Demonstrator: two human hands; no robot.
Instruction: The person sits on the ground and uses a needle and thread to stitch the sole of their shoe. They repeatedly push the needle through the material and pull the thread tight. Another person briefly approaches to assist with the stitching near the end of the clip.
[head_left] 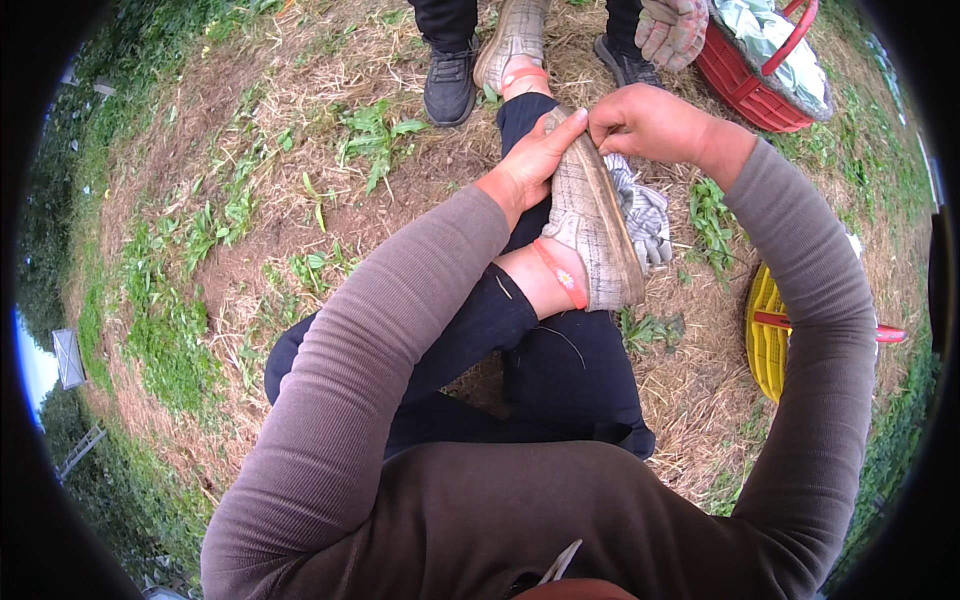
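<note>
left hand (527, 168): clasped, thumb (568, 132) extended | right hand (650, 124): fingers (613, 115) curled inward | both arms (370, 330) bent forward

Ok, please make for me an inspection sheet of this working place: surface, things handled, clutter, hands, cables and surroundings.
Surface: straw-covered ground with green weeds.
Things handled: plaid shoe, worn on the raised foot, above an orange ankle band.
Clutter: striped glove beside the shoe; red basket with pale plastic inside; yellow basket.
Hands: left hand grips the shoe's toe; right hand has its fingertips by the sole's edge, any hold unclear.
Cables: nothing seen.
Surroundings: another person's black shoe and gloved hand ahead; foliage at left.
</note>
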